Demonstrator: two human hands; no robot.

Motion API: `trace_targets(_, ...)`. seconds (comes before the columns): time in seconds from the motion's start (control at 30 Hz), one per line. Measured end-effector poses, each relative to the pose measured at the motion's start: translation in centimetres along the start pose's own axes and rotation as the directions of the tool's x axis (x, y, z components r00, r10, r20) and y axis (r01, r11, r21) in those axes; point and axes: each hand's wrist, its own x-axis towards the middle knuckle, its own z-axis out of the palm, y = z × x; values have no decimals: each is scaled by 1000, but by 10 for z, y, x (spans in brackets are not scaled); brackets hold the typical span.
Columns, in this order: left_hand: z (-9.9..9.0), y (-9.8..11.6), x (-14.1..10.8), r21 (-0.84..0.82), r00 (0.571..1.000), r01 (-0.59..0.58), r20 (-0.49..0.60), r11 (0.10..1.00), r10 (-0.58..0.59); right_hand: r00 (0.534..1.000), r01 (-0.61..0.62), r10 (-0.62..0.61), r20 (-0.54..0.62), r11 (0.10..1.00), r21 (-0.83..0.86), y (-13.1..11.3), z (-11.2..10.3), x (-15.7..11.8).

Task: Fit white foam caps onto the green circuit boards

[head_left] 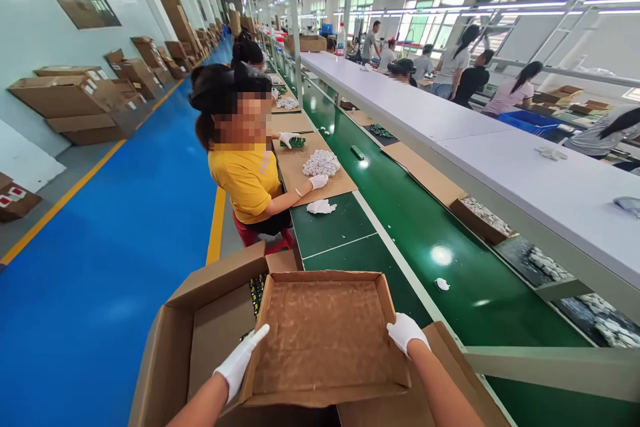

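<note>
A shallow cardboard tray (325,337) is held up between my two gloved hands, with nothing lying in it. My left hand (241,361), in a white glove, grips its left wall, thumb side along the edge. On the opposite wall my right hand (407,333), also white-gloved, holds on near the upper right. Behind and left of the tray stands a large open cardboard box (175,340), where some green circuit boards (257,292) show beside the tray's edge. The tray hides part of that box.
A person in a yellow shirt (245,177) sits ahead at the green bench (345,233), by a pile of white parts (321,163). The green conveyor (400,213) runs along the right, under a white shelf (500,153). Brown cardboard (450,360) lies right of the tray.
</note>
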Motion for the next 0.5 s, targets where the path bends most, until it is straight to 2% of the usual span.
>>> trace_targets(0.07, 2, 2, -3, -104, 992, 37, 121, 994, -24, 1000, -6, 6, 6, 1000, -3, -6, -6, 1)
trace_targets(0.23, 2, 12, -23, -197, 984, -56, 155, 979, 88, 996, 5, -2, -94, 999, 34, -31, -25, 10)
trace_targets(0.3, 0, 9, -34, -220, 979, -141, 114, 965, 169, 990, -39, 43, -132, 998, 39, -42, -27, 12)
trace_targets(0.4, -2, -12, -49, -143, 956, -292, -39, 946, 289, 980, -91, 102, -173, 993, 69, -57, -21, 7)
trace_targets(0.5, -5, -43, -62, 21, 943, -310, -124, 951, 310, 974, -81, 107, -198, 988, 134, -73, -11, -4)
